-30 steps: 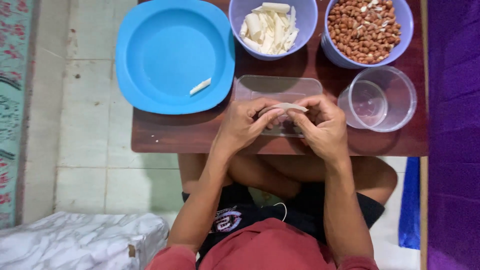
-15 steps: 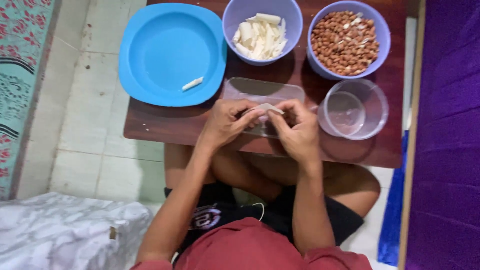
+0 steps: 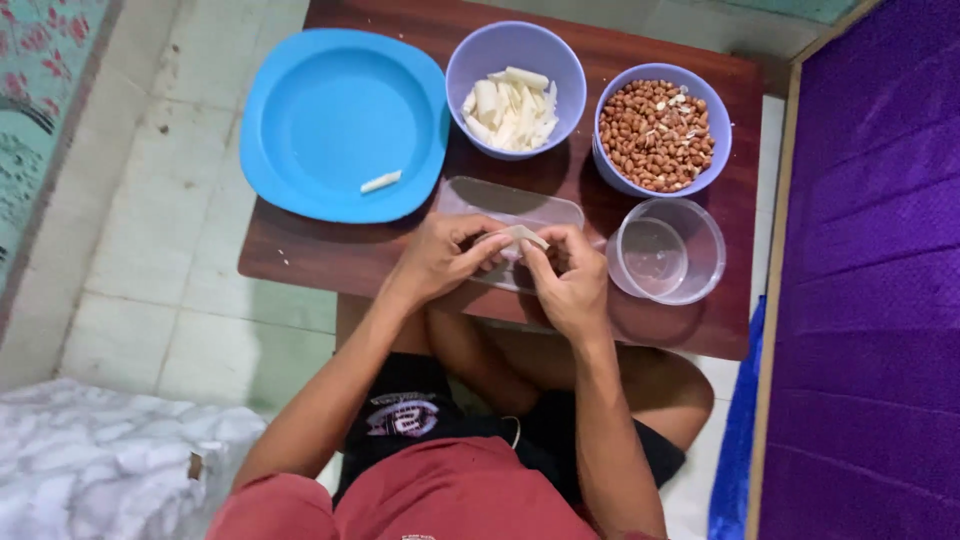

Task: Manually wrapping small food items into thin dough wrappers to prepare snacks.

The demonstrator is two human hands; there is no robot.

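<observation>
Down from the head camera, both hands meet at the front edge of the small wooden bench. Left hand and right hand are each curled nearly closed, fingertips pinching a pale strip of wrapper between them, one hand at either end. The strip sits just above a clear rectangular plastic tray, which lies on the bench under the knuckles.

Left of the hands rests a big blue plate with one small white roll lying near its right rim. Behind the tray stands a lilac bowl of white strips, and beside that, to the right, a second lilac bowl of peanuts (skins on, reddish brown). A clear round tub sits just right of the right hand, near it but not touching.

Below the bench, crossed legs in dark shorts and a red shirt show, over a tiled floor.
</observation>
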